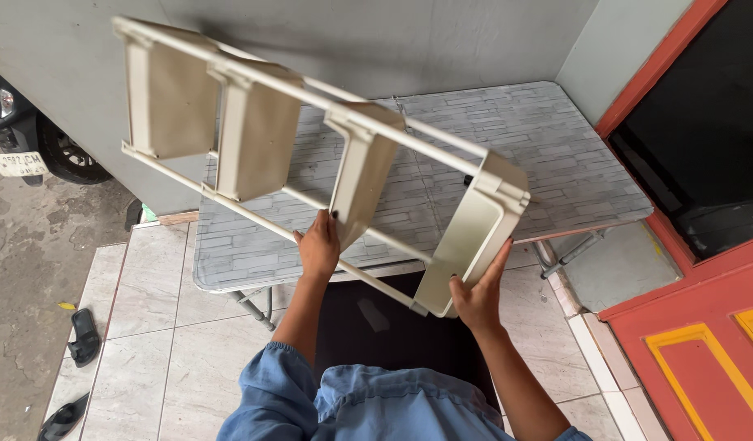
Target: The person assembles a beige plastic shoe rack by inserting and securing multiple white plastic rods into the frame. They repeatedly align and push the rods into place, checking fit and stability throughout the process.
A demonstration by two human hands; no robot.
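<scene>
L hand (319, 245) gripping rail of cream 4-tier shelf rack (254, 131), R hand (478, 294) gripping its end shelf; rack tilted above folding table (556, 147).

Rack (311, 155) tilted above table (556, 155); sandals (84, 335) on floor far left.

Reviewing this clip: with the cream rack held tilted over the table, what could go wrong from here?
1. The rack is gripped only at its near end, by the left hand and right hand; the long far end might swing or slip.
2. Its far corner sits close to the grey wall and may knock it.
3. The folding table looks light; setting the rack down hard could shift it.
</scene>
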